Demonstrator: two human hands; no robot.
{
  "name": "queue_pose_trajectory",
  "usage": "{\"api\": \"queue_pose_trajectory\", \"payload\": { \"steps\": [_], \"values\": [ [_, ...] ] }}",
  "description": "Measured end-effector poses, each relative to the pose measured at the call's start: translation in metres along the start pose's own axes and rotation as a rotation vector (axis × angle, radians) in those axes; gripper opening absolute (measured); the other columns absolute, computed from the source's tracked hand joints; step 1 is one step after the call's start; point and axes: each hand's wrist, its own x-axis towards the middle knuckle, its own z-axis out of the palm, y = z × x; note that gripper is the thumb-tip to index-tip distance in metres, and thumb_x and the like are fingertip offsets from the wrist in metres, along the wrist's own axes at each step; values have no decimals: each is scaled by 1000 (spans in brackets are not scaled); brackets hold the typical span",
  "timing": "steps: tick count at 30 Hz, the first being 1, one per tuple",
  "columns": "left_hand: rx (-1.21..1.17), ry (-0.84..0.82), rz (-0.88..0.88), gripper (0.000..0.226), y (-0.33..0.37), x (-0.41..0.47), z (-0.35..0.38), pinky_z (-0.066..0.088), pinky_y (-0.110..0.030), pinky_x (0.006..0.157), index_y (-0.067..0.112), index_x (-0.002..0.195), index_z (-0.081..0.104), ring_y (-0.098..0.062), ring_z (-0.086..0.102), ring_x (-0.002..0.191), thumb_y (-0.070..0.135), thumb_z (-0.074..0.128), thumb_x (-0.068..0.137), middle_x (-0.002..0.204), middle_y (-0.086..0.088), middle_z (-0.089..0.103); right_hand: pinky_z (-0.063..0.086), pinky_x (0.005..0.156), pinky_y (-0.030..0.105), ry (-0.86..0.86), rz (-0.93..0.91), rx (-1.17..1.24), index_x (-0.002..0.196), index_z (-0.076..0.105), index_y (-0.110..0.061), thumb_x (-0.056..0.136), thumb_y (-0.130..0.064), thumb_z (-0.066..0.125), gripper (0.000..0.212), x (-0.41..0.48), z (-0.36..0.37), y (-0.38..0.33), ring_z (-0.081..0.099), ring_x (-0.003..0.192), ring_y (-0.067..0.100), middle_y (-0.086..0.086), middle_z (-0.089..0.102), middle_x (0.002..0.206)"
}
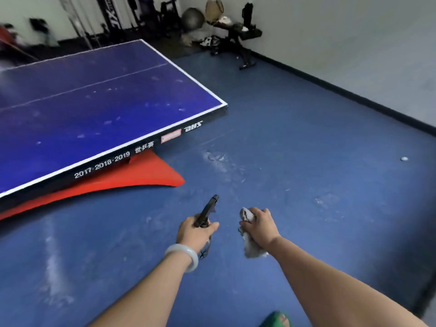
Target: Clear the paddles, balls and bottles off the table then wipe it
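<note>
The blue table-tennis table (99, 97) fills the upper left, its top dotted with small pale spots. No paddle, ball or bottle lies on the part in view. My left hand (192, 233) grips a black trigger-shaped nozzle (208, 208), with a short strap hanging below; whatever is under the nozzle is hidden by the fingers. My right hand (262, 228) clutches a crumpled grey cloth (251, 247). Both hands hang over the floor, in front of and to the right of the table's near corner.
The table's red curved base (141, 178) juts out under the near edge. A small white ball (404, 158) lies on the blue floor at the right. A black bench and gym gear (236, 34) stand along the far wall. My green shoe (277, 319) shows at the bottom.
</note>
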Motion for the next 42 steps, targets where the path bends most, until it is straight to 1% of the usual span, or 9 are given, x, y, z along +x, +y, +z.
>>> {"api": "queue_pose_trajectory", "payload": {
  "steps": [5,9,13,17,23,29,32,36,42],
  "values": [
    [-179,200,-121,33,-55,0,-88,38,-18,44,12,63,51,-15,44,40,19,79,81,44,3,50,40,68,6,-150,-136,-46,107,64,-3,90,-10,67,19,5,84,-77,47,75,12,18,44,112],
    [-268,311,-209,40,-92,4,-136,39,-29,56,17,58,48,-21,42,41,23,83,77,43,1,47,36,56,-2,-293,-204,-92,107,66,-2,89,-6,67,18,17,134,-122,47,67,-1,13,39,108],
    [-320,428,-249,38,-114,14,-174,43,-29,58,15,60,50,-20,45,49,26,83,78,51,-1,49,47,69,16,-458,-254,-152,91,69,-17,86,-8,66,10,38,172,-172,66,79,20,16,50,111],
    [-320,516,-325,37,-123,27,-212,44,-27,58,14,63,51,-15,46,49,31,79,81,53,2,49,50,68,24,-585,-364,-195,72,58,-30,84,-12,66,23,79,214,-218,67,70,20,13,57,108],
    [-395,711,-364,40,-125,39,-259,41,-21,49,12,59,49,-17,44,46,27,75,85,48,1,47,42,47,14,-731,-400,-155,57,45,3,88,-5,69,40,100,263,-308,52,38,-3,8,44,66],
    [-458,871,-420,39,-145,49,-310,42,-33,61,9,59,54,-19,47,51,29,79,80,49,0,50,37,49,5,-903,-514,-195,102,66,4,96,-6,60,13,100,319,-373,50,64,9,5,58,82],
    [-561,903,-446,43,-161,59,-342,39,-41,56,17,50,48,-25,45,47,37,79,73,47,-7,48,40,59,7,-972,-563,-168,97,64,-17,97,-9,58,11,101,356,-410,56,74,13,0,60,84],
    [-599,951,-469,43,-181,82,-395,40,-40,57,20,49,47,-24,45,49,31,79,75,47,-5,47,51,84,33,-1013,-554,-198,91,64,-26,93,-20,65,7,108,404,-461,62,87,17,1,68,91],
    [-582,998,-434,35,-204,122,-486,43,-27,55,10,63,53,-16,50,49,24,77,83,54,-3,55,51,71,32,-999,-526,-206,89,64,-22,82,-12,72,15,120,466,-543,61,72,16,-4,65,74]
  ]
}}
